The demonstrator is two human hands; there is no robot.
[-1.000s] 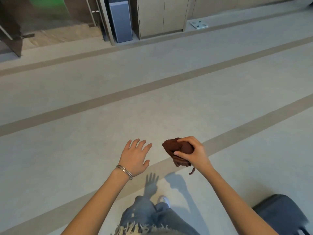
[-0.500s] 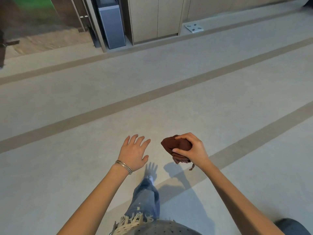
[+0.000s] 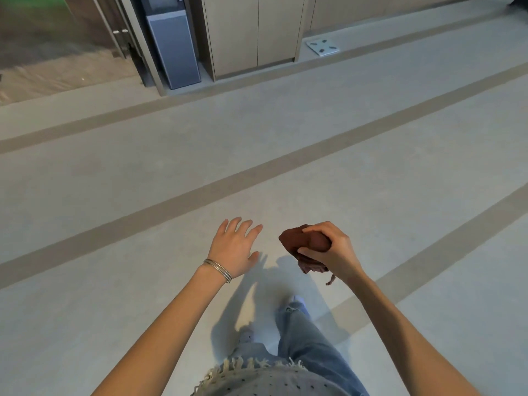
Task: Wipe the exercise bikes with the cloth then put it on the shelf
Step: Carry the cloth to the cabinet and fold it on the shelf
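A crumpled dark brown cloth [image 3: 300, 241] is bunched in my right hand [image 3: 328, 250], held out in front of me at waist height above the floor; a frayed corner hangs below the fist. My left hand [image 3: 235, 248] is beside it, to the left, palm down with fingers spread and nothing in it; thin bangles circle that wrist. No exercise bike or shelf shows in the head view.
Pale floor with darker bands runs diagonally ahead. At the far wall stand beige cabinet doors [image 3: 257, 32], a grey upright unit [image 3: 174, 47] and a glass door [image 3: 71, 32] at left. A white bathroom scale [image 3: 323, 47] lies at far right. My legs in jeans [image 3: 303, 338] are below.
I have walked forward: the cabinet and grey unit have come nearer and shifted right. The dark object at lower right has dropped out of view. Both hands keep their pose.
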